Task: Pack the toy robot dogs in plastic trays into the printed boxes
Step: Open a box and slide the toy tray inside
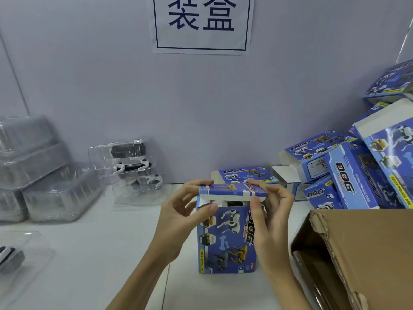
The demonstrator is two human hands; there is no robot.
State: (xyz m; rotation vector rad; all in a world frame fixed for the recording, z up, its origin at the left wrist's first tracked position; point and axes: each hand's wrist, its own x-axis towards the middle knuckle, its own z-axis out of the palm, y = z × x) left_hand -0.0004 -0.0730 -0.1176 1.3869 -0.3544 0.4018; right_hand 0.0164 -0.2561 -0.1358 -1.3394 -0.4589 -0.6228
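A blue printed box (225, 240) stands upright on the white table in front of me. Its top flap (232, 190) is folded over the opening, with a dark gap still showing under it. My left hand (185, 211) pinches the flap's left end, thumb at the box's front corner. My right hand (268, 211) pinches the flap's right end, thumb on the front. Toy robot dogs in clear plastic trays (131, 162) are stacked at the back left, apart from both hands. Another tray with a dog (13, 256) lies at the left edge.
A pile of printed boxes (357, 175) fills the right side, one lying open (243, 174) right behind the held box. An open brown carton (357, 253) stands at the near right. Empty clear trays (35, 171) are stacked far left. A paper sign (202, 23) hangs on the wall.
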